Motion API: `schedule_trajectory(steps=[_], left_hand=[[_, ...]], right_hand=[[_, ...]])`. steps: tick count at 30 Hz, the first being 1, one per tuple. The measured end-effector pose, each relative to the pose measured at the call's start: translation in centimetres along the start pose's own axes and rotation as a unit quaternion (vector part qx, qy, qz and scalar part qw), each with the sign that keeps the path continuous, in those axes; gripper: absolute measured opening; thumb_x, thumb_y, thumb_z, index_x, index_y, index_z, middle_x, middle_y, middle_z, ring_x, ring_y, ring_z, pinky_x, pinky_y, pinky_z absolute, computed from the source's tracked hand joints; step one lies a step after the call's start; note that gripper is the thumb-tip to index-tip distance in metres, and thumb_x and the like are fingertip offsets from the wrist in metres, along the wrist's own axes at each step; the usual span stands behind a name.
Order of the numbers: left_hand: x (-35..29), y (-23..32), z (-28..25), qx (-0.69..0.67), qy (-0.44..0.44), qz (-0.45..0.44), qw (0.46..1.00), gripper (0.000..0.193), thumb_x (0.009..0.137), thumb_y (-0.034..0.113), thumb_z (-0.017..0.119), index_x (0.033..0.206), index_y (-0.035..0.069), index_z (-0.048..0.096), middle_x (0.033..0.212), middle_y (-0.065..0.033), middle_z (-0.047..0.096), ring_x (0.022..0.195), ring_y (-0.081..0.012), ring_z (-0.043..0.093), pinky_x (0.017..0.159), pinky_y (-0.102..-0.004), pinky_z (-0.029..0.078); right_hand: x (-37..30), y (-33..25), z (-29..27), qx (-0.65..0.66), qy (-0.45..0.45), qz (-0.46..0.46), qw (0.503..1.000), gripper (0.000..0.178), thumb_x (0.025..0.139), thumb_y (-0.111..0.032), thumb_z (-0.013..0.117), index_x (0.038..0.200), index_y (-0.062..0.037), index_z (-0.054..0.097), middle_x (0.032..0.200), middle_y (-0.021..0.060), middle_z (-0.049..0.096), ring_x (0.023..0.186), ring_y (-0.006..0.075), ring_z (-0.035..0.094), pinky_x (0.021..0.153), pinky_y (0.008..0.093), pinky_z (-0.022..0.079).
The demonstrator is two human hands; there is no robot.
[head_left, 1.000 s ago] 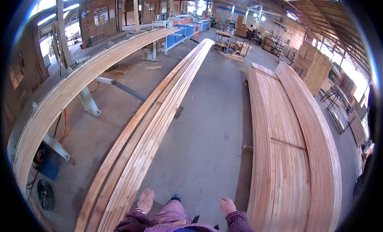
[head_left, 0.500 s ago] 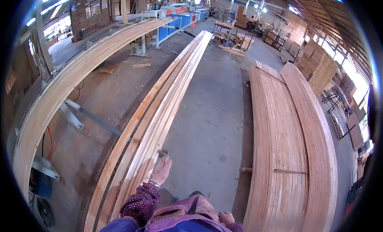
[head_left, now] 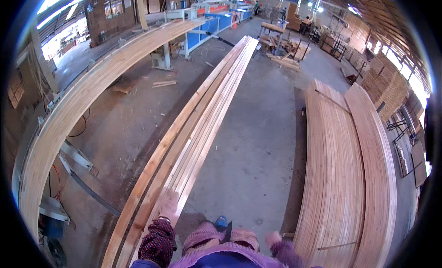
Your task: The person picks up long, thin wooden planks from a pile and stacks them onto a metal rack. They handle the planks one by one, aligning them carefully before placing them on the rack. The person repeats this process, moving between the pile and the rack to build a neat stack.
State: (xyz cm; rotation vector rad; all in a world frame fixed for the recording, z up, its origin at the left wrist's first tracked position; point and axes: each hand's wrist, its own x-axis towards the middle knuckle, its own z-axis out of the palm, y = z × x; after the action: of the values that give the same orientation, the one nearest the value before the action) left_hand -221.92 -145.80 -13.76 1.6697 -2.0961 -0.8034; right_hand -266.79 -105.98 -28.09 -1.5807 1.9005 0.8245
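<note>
My left hand, its sleeve checked and dark, lies over the near part of a row of long wooden strips. Its fingers point forward along the wood, somewhat blurred; nothing shows in them. These strips run lengthwise from beside me toward the far middle. Two of them, a brown strip and the one beside it, lie a little apart on the left. Low on the right, my right hand hangs near the big stack of boards, apart from the strips. It is smeared by motion, its fingers unclear.
A long curved-looking run of pale boards rests on metal stands at left. Blue machines stand at the far end. Scrap wood lies in a heap beyond the strips. Stacked wood rises at far right. My blue shoe shows below.
My left hand has moved back and left, from the strips' right edge onto the wood. A small dark thing by its fingertips no longer shows. My right hand has swung outward to the right.
</note>
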Motion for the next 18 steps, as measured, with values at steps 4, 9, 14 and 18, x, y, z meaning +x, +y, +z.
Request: schedule_trajectory(steps=[4, 9, 14, 18], left_hand=[[7.2, -1.0, 0.2, 0.026, -0.015, -0.017, 0.999, 0.06, 0.099, 0.041, 0.048, 0.15, 0.012, 0.038, 0.153, -0.0217, 0.037, 0.141, -0.0361, 0.036, 0.12, -0.0437, 0.023], [19.3, 3.7, -2.2, -0.033, 0.018, -0.189, 0.981, 0.073, 0.094, 0.049, 0.053, 0.152, 0.01, 0.034, 0.155, -0.016, 0.037, 0.144, -0.034, 0.034, 0.117, -0.0503, 0.024], [35.7, -3.2, -0.7, -0.08, 0.164, -0.148, 0.972, 0.081, 0.088, 0.047, 0.062, 0.146, -0.004, 0.038, 0.149, -0.0239, 0.042, 0.138, -0.0362, 0.042, 0.116, -0.04, 0.032], [46.2, 11.0, -2.0, -0.051, -0.012, -0.27, 0.961, 0.083, 0.081, 0.046, 0.067, 0.145, 0.0, 0.043, 0.146, -0.0244, 0.046, 0.137, -0.0341, 0.044, 0.116, -0.039, 0.033]], right_hand=[[11.2, 9.0, -17.5, 0.195, 0.276, 0.012, 0.941, 0.03, 0.085, -0.014, 0.056, 0.113, -0.0085, 0.067, 0.114, 0.0099, 0.067, 0.114, 0.0254, 0.061, 0.095, 0.041, 0.05], [14.9, 7.7, -45.3, 0.436, 0.21, 0.023, 0.875, 0.033, 0.097, -0.023, 0.05, 0.125, -0.0123, 0.063, 0.133, 0.0148, 0.06, 0.118, 0.0325, 0.059, 0.101, 0.0417, 0.047], [28.8, 8.5, -47.9, 0.591, 0.214, -0.174, 0.758, 0.047, 0.094, -0.041, 0.058, 0.125, -0.0058, 0.064, 0.117, 0.0128, 0.069, 0.115, 0.0287, 0.062, 0.1, 0.0384, 0.046], [26.3, 13.1, -49.7, 0.347, 0.052, 0.039, 0.936, 0.056, 0.095, -0.051, 0.052, 0.13, -0.0069, 0.061, 0.115, 0.0161, 0.069, 0.114, 0.031, 0.063, 0.099, 0.0382, 0.047]])
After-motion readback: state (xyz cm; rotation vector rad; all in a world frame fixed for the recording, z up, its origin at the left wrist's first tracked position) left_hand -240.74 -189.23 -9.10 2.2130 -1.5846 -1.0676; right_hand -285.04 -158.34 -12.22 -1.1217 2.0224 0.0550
